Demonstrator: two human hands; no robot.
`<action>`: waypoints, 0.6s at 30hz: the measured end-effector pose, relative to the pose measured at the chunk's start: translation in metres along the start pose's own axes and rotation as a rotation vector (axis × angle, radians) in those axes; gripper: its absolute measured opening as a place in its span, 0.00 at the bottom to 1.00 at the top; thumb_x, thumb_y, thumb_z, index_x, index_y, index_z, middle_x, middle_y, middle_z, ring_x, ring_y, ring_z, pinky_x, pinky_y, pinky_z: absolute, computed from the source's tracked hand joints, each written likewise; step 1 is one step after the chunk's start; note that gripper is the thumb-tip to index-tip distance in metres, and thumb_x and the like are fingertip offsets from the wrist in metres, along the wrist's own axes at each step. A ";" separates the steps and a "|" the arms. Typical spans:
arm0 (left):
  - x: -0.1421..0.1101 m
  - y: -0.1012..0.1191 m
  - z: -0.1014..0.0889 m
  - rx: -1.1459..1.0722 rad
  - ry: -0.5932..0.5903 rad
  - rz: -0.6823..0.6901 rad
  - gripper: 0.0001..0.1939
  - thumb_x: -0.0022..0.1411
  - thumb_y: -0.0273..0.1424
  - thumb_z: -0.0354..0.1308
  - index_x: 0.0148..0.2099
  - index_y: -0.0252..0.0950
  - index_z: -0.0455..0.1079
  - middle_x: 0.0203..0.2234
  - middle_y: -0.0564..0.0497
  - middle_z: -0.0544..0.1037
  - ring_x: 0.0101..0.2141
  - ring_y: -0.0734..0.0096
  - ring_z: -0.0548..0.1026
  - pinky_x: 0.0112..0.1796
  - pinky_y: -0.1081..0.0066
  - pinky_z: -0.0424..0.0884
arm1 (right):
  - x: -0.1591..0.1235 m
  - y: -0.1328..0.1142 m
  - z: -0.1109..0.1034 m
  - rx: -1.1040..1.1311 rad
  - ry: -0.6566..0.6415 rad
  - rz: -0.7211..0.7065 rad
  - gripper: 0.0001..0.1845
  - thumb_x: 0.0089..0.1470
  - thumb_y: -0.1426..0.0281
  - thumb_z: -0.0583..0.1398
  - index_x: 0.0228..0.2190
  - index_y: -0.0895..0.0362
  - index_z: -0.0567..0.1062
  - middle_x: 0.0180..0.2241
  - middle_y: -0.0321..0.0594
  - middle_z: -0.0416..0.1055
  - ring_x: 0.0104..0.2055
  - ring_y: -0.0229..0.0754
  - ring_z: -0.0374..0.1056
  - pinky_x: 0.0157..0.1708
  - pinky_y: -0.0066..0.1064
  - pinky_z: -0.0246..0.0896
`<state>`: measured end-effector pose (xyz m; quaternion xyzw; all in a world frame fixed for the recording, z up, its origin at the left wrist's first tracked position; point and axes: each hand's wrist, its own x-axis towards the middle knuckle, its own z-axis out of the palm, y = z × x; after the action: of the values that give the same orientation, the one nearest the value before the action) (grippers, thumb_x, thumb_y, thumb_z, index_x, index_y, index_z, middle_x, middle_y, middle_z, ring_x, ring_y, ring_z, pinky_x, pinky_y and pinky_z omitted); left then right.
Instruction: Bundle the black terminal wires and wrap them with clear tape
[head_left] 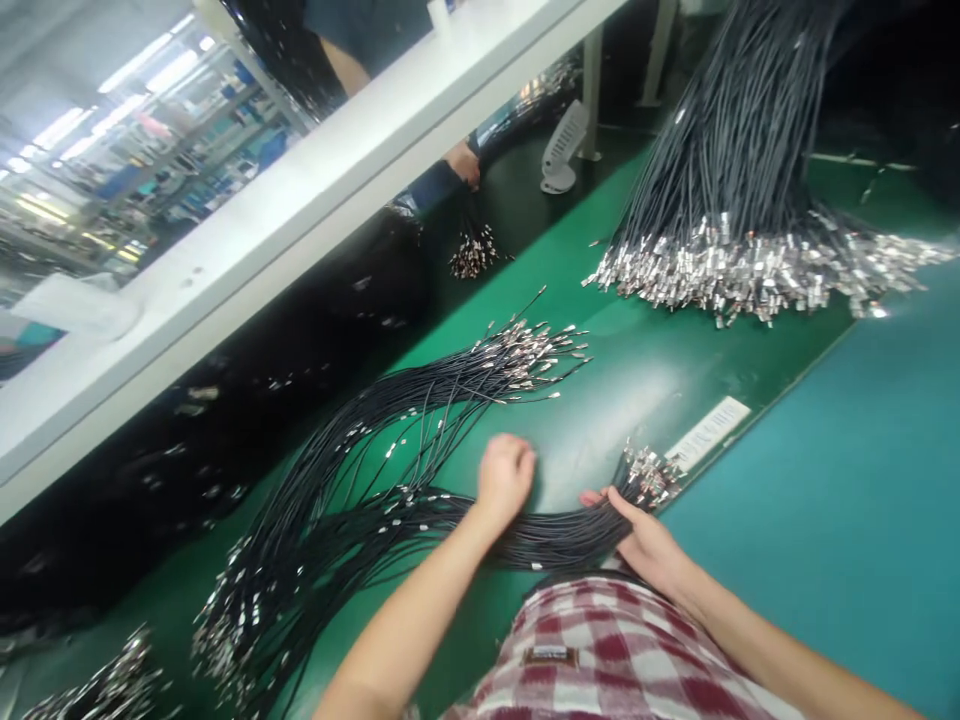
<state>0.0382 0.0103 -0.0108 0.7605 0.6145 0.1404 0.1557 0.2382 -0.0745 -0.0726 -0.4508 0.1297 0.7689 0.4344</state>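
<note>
On the green table mat (645,370) lies a long bundle of thin black wires (360,500) with small metal terminals at their ends. My left hand (504,478) is curled, its fingers closed on wires near the bundle's middle. My right hand (641,540) grips a gathered bunch of these wires just behind its terminal ends (651,470). Another fan of terminal ends (536,352) spreads out farther back. A red and white checked garment (600,645) shows at the bottom edge.
A large heap of black wires with shiny terminals (750,260) lies at the back right. A white shelf beam (300,200) crosses overhead on the left. Another person's hand (463,160) holds a small wire bunch (474,245) behind it. A white label (709,430) sits near the mat edge.
</note>
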 end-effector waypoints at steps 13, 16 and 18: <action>0.056 -0.088 -0.045 -0.098 -0.074 -0.244 0.12 0.67 0.32 0.46 0.35 0.36 0.69 0.28 0.49 0.72 0.30 0.68 0.70 0.34 0.71 0.65 | 0.004 -0.005 0.010 0.075 0.067 0.062 0.06 0.50 0.70 0.69 0.28 0.57 0.77 0.29 0.38 0.77 0.32 0.41 0.74 0.36 0.32 0.73; 0.038 -0.057 -0.038 -0.382 -0.348 -0.123 0.15 0.66 0.34 0.47 0.37 0.35 0.73 0.24 0.52 0.72 0.26 0.72 0.68 0.30 0.74 0.64 | 0.006 -0.006 0.011 0.078 0.083 0.060 0.05 0.50 0.70 0.68 0.29 0.57 0.77 0.28 0.38 0.77 0.32 0.40 0.74 0.36 0.30 0.72; 0.019 -0.036 -0.024 -0.452 -0.514 -0.042 0.14 0.64 0.36 0.50 0.34 0.36 0.74 0.23 0.53 0.73 0.25 0.73 0.68 0.29 0.75 0.64 | 0.006 -0.006 0.012 0.075 0.071 0.038 0.07 0.50 0.69 0.68 0.33 0.57 0.78 0.27 0.37 0.77 0.32 0.39 0.74 0.35 0.29 0.71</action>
<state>0.0006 0.0372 -0.0028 0.7044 0.5242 0.0734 0.4729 0.2347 -0.0607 -0.0699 -0.4586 0.1823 0.7550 0.4317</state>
